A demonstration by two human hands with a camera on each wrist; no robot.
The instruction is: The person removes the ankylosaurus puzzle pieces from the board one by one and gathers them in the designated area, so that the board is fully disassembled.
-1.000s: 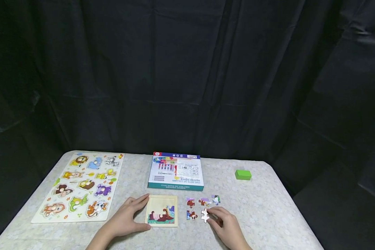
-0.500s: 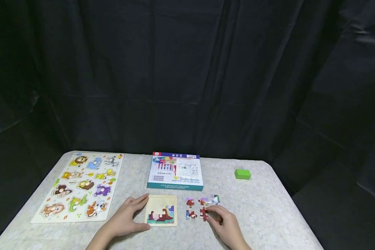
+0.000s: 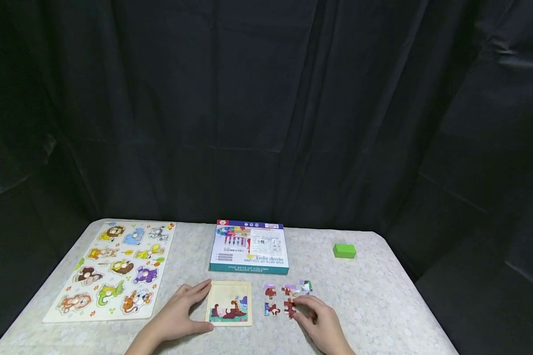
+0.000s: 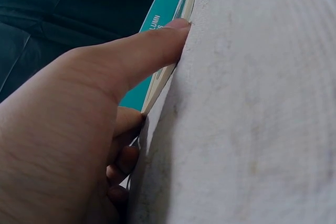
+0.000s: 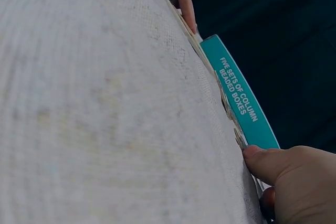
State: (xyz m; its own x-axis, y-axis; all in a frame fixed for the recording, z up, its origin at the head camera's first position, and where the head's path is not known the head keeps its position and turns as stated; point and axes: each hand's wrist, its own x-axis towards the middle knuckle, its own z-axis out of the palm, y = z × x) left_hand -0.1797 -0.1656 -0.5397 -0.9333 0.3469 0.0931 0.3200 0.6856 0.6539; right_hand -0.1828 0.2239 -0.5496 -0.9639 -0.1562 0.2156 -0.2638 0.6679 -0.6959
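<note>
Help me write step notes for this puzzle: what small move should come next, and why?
Probably lift the brown puzzle piece toward the wooden frame: the right hand pinches that piece, the left hand touches the frame's left side, and the frame's upper part is unfilled.

A box point(image 3: 249, 247) lies between an animal board point(image 3: 128, 282) and a green block point(image 3: 344, 251)

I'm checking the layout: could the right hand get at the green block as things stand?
Probably yes: nothing seems to stand between the right hand and the green block farther back, though that hand should first release its puzzle piece.
</note>
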